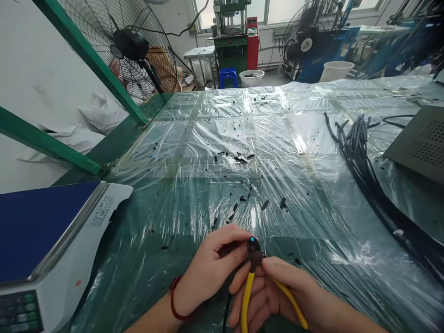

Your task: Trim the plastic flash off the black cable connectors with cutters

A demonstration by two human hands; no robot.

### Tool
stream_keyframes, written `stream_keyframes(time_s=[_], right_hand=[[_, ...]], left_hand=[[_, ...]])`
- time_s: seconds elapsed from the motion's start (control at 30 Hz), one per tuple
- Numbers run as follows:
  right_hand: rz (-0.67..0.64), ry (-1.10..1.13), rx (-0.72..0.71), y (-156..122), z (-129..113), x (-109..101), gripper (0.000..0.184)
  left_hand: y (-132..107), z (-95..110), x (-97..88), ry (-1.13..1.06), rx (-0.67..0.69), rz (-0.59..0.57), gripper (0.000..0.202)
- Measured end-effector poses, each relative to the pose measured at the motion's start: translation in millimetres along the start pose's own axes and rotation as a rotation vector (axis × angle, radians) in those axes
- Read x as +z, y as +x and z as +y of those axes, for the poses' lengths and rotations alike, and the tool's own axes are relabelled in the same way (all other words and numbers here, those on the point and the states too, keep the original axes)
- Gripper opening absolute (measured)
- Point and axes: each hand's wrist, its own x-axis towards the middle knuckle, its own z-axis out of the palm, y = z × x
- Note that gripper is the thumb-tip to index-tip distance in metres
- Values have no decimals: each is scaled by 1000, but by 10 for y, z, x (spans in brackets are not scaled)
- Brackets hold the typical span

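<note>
Right grip [291, 279], black scraps [283, 202] beyond.

Pliers [254, 257]: dark head with a blue dot, yellow handles spread apart; held in the right hand [282, 284], head pointing away from the person. Jaws obscured. Cable [226, 309]: thin, black, slightly curved, running from below the left hand [210, 266] toward the person; upper end hidden.

**Couple of fans and a scale round the bench**

Scale [52, 231] with a blue top sits on the left. Big black fan [130, 44] behind a green bar [93, 62]. Further back, blue stool [228, 74] just beside a white bucket [252, 82], plus another fan [306, 45] off right.
</note>
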Motion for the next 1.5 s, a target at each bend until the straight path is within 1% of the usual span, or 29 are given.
stream_keyframes(time_s=[0.13, 0.23, 0.33, 0.43, 0.53, 0.7, 0.77, 0.93, 1.13, 1.23, 1.3, 1.37, 1.5], right_hand=[[-18, -18, 11, 0, 9, 11, 64], [-22, -73, 22, -14, 3, 11, 66], [-11, -132, 8, -29, -17, 2, 67], [-7, -189, 9, -38, -56, -6, 64], [-24, -221, 29, -48, -99, -6, 62], [-41, -138, 85, -82, -100, -22, 65], [-42, -116, 94, -91, -75, -40, 66], [-47, -116, 70, -90, -26, -75, 66], [-38, -169, 52, -59, -38, -59, 69], [-47, -189, 42, -50, -32, -68, 72], [-47, -198, 32, -56, -22, -81, 70], [-39, -215, 28, -69, -20, -93, 65], [-55, -282, 47, -94, -55, -92, 56]], left_hand=[[-3, 13, -5, -121, -77, -29, 14], [-30, 18, 13, -196, -128, -38, 13], [-45, 27, 23, -216, -139, -49, 16], [-45, 42, 19, -189, -100, -78, 16], [-45, 54, 8, -99, -30, -121, 15], [-59, 46, -14, 29, 90, -177, 21], [-62, 36, -15, 33, 101, -188, 23], [-61, 12, 2, -1, 70, -213, 28], [-61, 15, 7, -10, 81, -239, 24], [-66, 11, 5, -24, 70, -245, 25], [-76, 13, 3, -30, 69, -254, 26], [-89, 25, -3, -21, 98, -263, 25], [-111, 49, -20, 4, 218, -276, 28]])
